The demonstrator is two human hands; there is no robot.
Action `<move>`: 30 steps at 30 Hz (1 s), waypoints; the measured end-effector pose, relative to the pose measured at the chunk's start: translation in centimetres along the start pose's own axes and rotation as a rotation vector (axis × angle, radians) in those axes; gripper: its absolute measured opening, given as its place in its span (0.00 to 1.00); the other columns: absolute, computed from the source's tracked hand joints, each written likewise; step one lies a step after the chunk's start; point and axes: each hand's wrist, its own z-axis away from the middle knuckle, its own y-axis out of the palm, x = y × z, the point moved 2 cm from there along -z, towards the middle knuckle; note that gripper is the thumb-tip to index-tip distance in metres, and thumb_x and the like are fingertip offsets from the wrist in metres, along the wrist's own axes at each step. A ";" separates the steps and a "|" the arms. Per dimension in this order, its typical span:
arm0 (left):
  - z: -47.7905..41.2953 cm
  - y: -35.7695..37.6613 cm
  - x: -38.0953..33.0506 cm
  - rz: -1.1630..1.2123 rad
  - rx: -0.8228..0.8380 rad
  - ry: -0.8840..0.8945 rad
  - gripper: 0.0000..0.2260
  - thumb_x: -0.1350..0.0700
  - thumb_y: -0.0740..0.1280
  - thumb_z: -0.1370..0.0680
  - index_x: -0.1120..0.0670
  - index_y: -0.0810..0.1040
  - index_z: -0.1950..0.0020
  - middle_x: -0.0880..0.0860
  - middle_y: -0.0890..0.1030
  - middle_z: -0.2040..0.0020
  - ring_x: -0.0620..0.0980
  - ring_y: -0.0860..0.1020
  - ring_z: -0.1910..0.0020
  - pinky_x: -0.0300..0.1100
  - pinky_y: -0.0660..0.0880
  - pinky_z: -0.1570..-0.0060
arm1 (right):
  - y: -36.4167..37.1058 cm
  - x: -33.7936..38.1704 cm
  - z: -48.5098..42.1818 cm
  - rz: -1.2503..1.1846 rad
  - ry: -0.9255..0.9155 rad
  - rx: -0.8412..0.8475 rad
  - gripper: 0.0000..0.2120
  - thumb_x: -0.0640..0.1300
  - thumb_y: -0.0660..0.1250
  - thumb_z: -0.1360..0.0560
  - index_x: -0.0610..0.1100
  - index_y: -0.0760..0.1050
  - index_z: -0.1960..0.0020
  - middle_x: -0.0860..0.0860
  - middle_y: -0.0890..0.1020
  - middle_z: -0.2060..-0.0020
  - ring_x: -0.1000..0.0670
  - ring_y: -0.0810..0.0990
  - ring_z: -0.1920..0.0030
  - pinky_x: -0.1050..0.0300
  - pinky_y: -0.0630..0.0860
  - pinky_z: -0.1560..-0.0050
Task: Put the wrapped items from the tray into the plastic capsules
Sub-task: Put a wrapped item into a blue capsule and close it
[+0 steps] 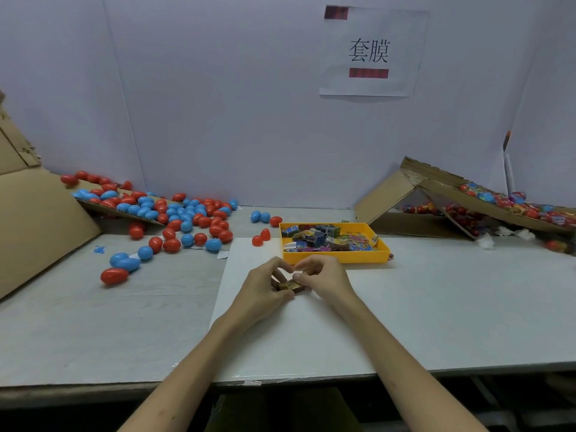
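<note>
Left hand (265,285) and right hand (324,275) meet on table (436,307), fingers of both pinching small wrapped item (290,285). Yellow tray (336,256) just behind. Capsules (174,216) scattered left.

We see a grey table (93,332). On it lie a white sheet (311,338), a yellow tray (336,256), red and blue capsules (187,219), and cardboard pieces (389,194).
</note>
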 end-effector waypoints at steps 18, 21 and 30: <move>-0.2 -0.6 -0.5 0.247 -0.067 -0.053 0.06 0.47 0.73 0.25 0.42 0.79 0.50 0.43 0.81 0.53 0.42 0.79 0.52 0.29 0.74 0.57 | -0.6 0.3 0.0 -0.358 -0.037 -0.048 0.05 0.39 0.74 0.27 0.46 0.81 0.53 0.51 0.86 0.63 0.53 0.83 0.66 0.65 0.77 0.65; 0.0 -1.1 -0.7 0.305 -0.086 -0.034 0.02 0.53 0.72 0.23 0.45 0.82 0.54 0.45 0.83 0.56 0.41 0.79 0.55 0.27 0.74 0.59 | -0.6 0.5 0.2 -0.374 -0.046 -0.011 0.05 0.38 0.75 0.28 0.47 0.81 0.54 0.51 0.86 0.62 0.51 0.85 0.63 0.63 0.78 0.63; 0.2 -1.8 -0.6 0.532 -0.118 -0.116 0.09 0.66 0.68 0.23 0.53 0.82 0.53 0.50 0.84 0.59 0.36 0.81 0.63 0.25 0.72 0.64 | -0.2 0.8 0.4 -0.446 -0.041 0.079 0.11 0.32 0.73 0.29 0.46 0.82 0.52 0.48 0.87 0.59 0.47 0.86 0.59 0.65 0.78 0.62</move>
